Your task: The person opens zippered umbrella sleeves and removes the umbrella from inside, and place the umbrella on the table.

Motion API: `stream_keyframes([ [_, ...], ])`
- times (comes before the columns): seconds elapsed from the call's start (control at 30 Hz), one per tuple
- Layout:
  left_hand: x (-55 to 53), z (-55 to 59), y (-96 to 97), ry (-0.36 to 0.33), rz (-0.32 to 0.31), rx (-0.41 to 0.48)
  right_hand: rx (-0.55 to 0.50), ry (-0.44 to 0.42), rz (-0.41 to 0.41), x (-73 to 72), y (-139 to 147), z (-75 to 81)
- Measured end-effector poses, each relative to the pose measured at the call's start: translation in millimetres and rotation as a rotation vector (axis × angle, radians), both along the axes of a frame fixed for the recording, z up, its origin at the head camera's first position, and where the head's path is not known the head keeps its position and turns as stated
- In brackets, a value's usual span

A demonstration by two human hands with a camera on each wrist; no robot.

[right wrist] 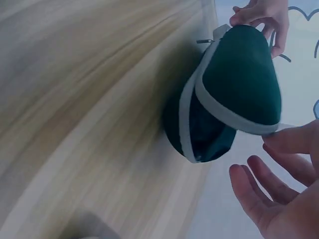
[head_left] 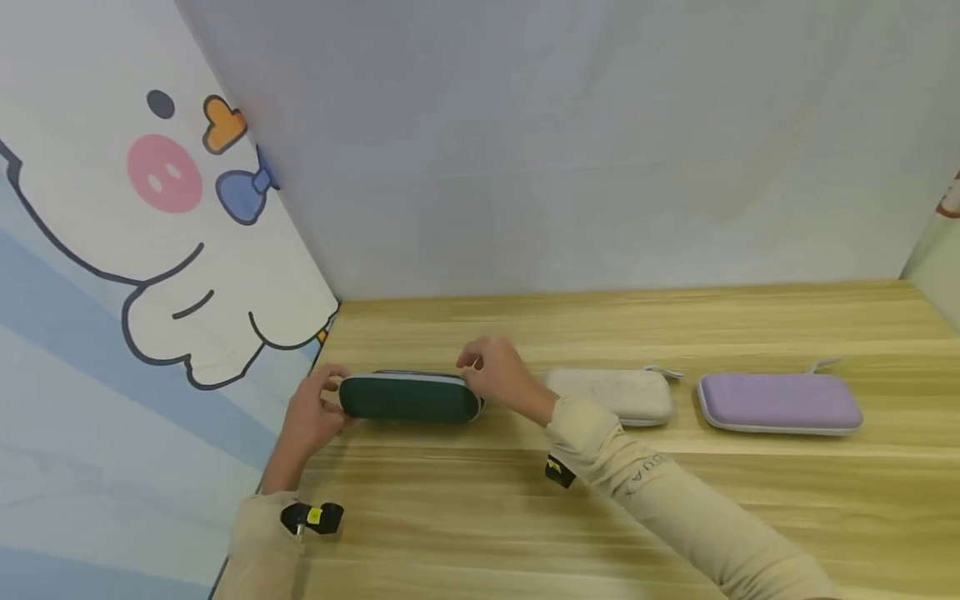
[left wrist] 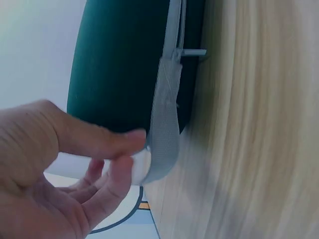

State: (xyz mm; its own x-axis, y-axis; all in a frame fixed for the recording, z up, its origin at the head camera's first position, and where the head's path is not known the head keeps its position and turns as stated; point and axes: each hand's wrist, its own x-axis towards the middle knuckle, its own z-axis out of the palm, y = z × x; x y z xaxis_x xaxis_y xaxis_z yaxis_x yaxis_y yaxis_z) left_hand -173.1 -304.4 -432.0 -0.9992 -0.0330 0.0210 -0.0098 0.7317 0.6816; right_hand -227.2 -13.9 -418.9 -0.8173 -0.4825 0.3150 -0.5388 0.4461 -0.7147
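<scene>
A dark green zip case (head_left: 408,397) with a pale zipper band lies at the left of the table, its lid parted from the base at the right end. My left hand (head_left: 313,410) is at its left end, thumb and forefinger pinching the grey fabric loop (left wrist: 167,114) beside the zipper pull (left wrist: 193,52). At the opposite end my right hand (head_left: 501,372) holds the lid's edge by thumb and forefinger; the other fingers are bent, apart from the case. In the right wrist view the dark inside (right wrist: 209,132) shows through the gap.
To the right on the wooden table (head_left: 465,508) lie a cream zip case (head_left: 622,393), partly behind the right forearm, and a purple zip case (head_left: 780,402). A grey wall sheet (head_left: 570,150) rises behind; a cartoon-printed sheet (head_left: 90,333) borders the left.
</scene>
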Motion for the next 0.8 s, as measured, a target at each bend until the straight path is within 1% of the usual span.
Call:
stream_keyframes([
  [0.07,5.5,0.9,2.6,-0.018,0.024,0.054,0.026,-0.035,0.033,-0.6,1,-5.9],
  [0.17,14.6,0.6,5.4,-0.036,0.073,0.177,0.069,-0.082,0.069,-1.3,1,-13.8],
  [0.23,21.1,-0.7,6.3,-0.042,0.108,0.279,0.103,-0.095,0.088,-1.2,0,-19.1],
  [0.3,27.2,-3.2,6.9,-0.024,0.143,0.383,0.127,-0.105,0.097,-0.5,-1,-23.6],
  [0.4,34.2,-9.6,7.2,0.029,0.175,0.509,0.159,-0.086,0.091,1.7,-3,-29.5],
  [0.47,37.2,-14.8,6.6,0.051,0.171,0.556,0.179,-0.07,0.074,2.4,-5,-33.9],
  [0.53,38.5,-20.3,5.9,0.053,0.173,0.597,0.203,-0.034,0.056,2.3,-7,-38.8],
  [0.6,39.5,-24.4,4.9,0.019,0.165,0.631,0.232,-0.005,0.033,2.4,-10,-42.3],
  [0.7,42.0,-28.6,3.6,-0.043,0.191,0.727,0.273,0.053,0.01,3.0,-13,-45.0],
  [0.8,45.3,-30.3,2.5,-0.105,0.206,0.805,0.298,0.089,-0.003,3.9,-15,-44.5],
])
